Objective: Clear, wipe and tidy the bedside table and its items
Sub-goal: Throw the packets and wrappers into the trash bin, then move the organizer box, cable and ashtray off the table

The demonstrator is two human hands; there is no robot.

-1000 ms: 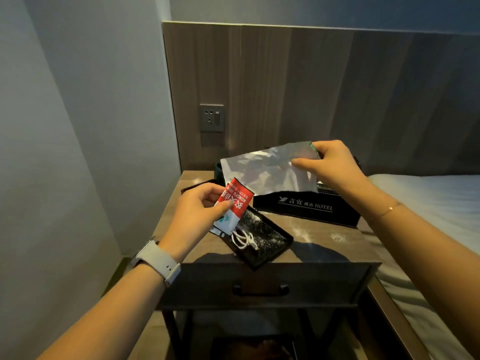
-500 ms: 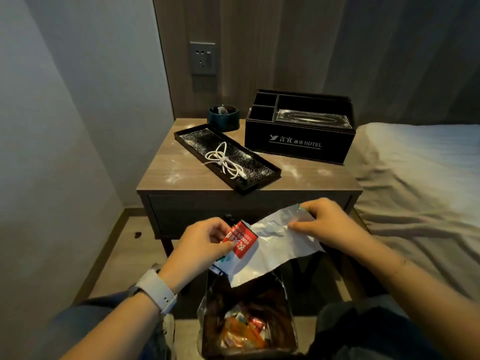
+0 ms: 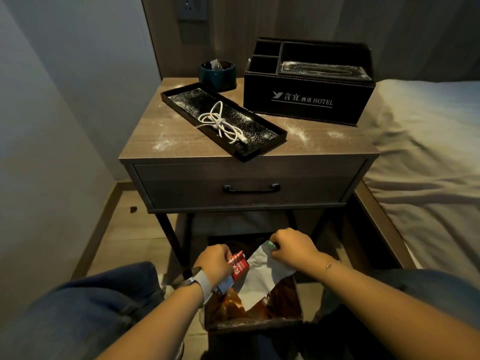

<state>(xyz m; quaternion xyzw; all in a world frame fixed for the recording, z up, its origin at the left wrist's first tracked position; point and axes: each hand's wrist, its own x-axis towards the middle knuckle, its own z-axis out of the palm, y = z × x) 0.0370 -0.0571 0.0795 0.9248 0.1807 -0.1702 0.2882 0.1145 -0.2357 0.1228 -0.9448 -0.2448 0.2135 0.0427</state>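
Note:
My left hand [image 3: 215, 259] pinches a red and white sachet [image 3: 238, 269] and my right hand [image 3: 293, 247] grips the top of a silver foil wrapper [image 3: 262, 276]. Both hang over a bin [image 3: 262, 324] lined with clear plastic on the floor between my knees, with orange rubbish inside. The wooden bedside table [image 3: 181, 136] stands beyond, dusted with white powder. On it lie a black tray [image 3: 279, 133] holding a coiled white cable [image 3: 223, 123], a black hotel tissue organiser [image 3: 306, 100] and a dark teal cup [image 3: 218, 74].
A drawer with a black handle [image 3: 251, 188] faces me. The bed [image 3: 428, 141] with grey sheets runs along the right, its wooden frame close to my right arm. A grey wall closes the left side. A wall socket [image 3: 192, 7] sits on the headboard panel.
Both hands came down from table height with the sachet and foil wrapper to just over the bin. My view tilted downward and closer to the floor.

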